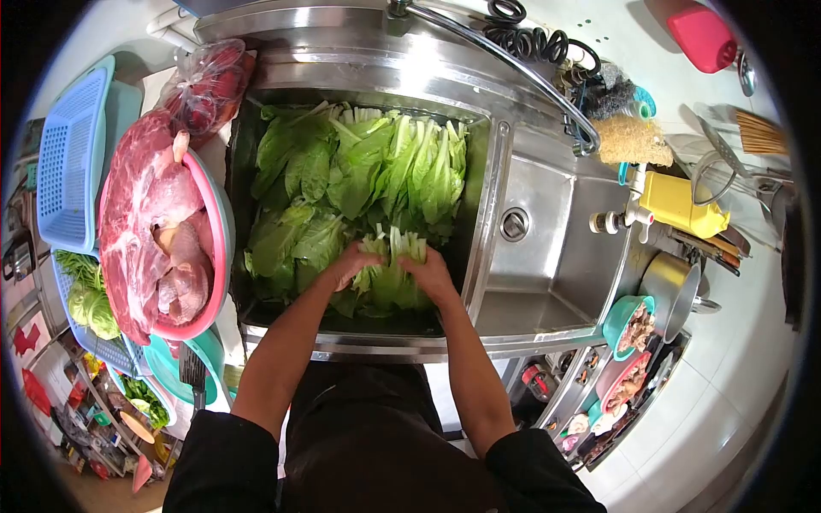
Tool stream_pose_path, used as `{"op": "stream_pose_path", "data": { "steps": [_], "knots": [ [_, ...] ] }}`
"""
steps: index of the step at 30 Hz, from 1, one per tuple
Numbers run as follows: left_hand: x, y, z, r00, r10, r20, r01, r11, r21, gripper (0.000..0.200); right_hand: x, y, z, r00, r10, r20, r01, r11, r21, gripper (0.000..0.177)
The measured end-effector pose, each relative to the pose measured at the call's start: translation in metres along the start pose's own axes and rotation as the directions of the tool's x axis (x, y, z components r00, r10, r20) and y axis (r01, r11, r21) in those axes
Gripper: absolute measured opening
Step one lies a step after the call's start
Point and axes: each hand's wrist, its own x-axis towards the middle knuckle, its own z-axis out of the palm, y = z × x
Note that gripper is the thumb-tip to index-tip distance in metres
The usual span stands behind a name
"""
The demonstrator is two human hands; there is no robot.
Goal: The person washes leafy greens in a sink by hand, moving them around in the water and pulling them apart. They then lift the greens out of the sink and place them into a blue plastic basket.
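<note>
Long green lettuce leaves (pixel 376 162) with pale cut stems lie in rows in the water-filled left basin (pixel 477 248) of the steel sink. My left hand (pixel 345 265) grips the left side of a bunch of lettuce leaves (pixel 386 278) near the front of the basin. On the bunch's right side, my right hand (pixel 430 275) has its fingers curled round the leaves, close below the white stem ends. Behind and left of my hands, more lettuce floats. The fingertips of both hands are partly hidden by leaves.
To the left, a pink bowl (pixel 224 248) is heaped with raw meat (pixel 141 214), beside a bagged red item (pixel 208 85) and a blue basket (pixel 68 171). Right of the lettuce lies a second basin (pixel 534 256), under a curved tap (pixel 505 60). A yellow jug (pixel 682 203) stands farther right.
</note>
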Motion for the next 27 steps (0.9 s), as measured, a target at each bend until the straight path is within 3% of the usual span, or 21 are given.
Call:
{"op": "stream_pose_path", "data": {
  "steps": [3,4,6,7,9,10,12,15,16,18,19,22,24,27],
  "knots": [
    [-0.008,0.014,0.000,0.989,0.035,0.147,-0.030,0.999,-0.034,0.091,0.001,0.004,-0.002,0.997,0.059,-0.057,-0.047,0.980,0.192,0.044],
    [-0.014,0.020,0.005,0.995,0.042,0.087,-0.047,0.998,0.052,0.096,0.002,0.005,-0.001,0.996,0.068,-0.062,-0.051,0.969,0.242,0.043],
    [-0.026,0.032,0.022,0.997,0.070,-0.028,-0.062,0.972,0.227,0.105,0.004,0.003,0.002,0.998,0.051,-0.044,-0.046,0.994,0.104,0.041],
    [-0.033,0.038,0.024,0.998,0.060,0.015,-0.062,0.982,0.181,0.104,0.004,0.003,0.004,0.998,0.045,-0.034,-0.044,0.998,0.034,0.040],
    [-0.042,0.048,0.024,0.994,0.046,0.104,-0.055,0.995,0.084,0.102,0.003,0.004,0.000,0.999,0.050,0.013,-0.051,0.998,0.034,0.046],
    [-0.037,0.043,0.023,0.996,0.046,0.079,-0.053,0.995,0.090,0.101,0.002,0.004,-0.002,0.998,0.053,0.036,-0.054,0.998,0.034,0.049],
    [-0.029,0.037,0.022,0.998,0.048,0.029,-0.051,0.993,0.103,0.100,0.004,0.005,-0.003,0.991,0.120,-0.058,-0.117,0.992,0.054,0.045],
    [-0.031,0.044,0.018,0.988,0.002,0.157,-0.021,0.992,0.121,0.099,0.003,0.005,-0.002,0.971,0.175,-0.162,-0.149,0.976,0.160,0.040],
    [-0.035,0.047,0.020,0.992,-0.005,0.125,-0.019,0.982,0.187,0.097,0.003,0.002,0.001,0.965,0.185,-0.188,-0.145,0.968,0.207,0.038],
    [-0.041,0.053,0.025,0.998,-0.010,0.058,-0.009,0.948,0.318,0.091,-0.001,-0.003,0.010,0.991,0.055,-0.121,-0.028,0.975,0.220,0.037],
    [-0.037,0.050,0.021,0.993,0.020,0.115,-0.055,0.949,0.309,0.090,-0.002,-0.005,0.012,0.996,-0.010,-0.090,0.031,0.973,0.229,0.036],
    [-0.022,0.035,0.007,0.954,0.090,0.287,-0.153,0.966,0.207,0.081,0.010,0.014,0.010,0.988,0.154,0.020,-0.154,0.988,0.029,0.037],
    [-0.022,0.038,0.004,0.915,0.135,0.379,-0.165,0.985,0.048,0.067,0.012,0.019,0.011,0.996,0.080,-0.036,-0.079,0.997,0.017,0.038],
    [-0.032,0.044,0.016,0.951,0.165,0.259,-0.169,0.986,-0.009,0.054,0.012,0.023,0.013,0.998,0.022,-0.067,-0.014,0.992,0.123,0.037]
  ]
}}
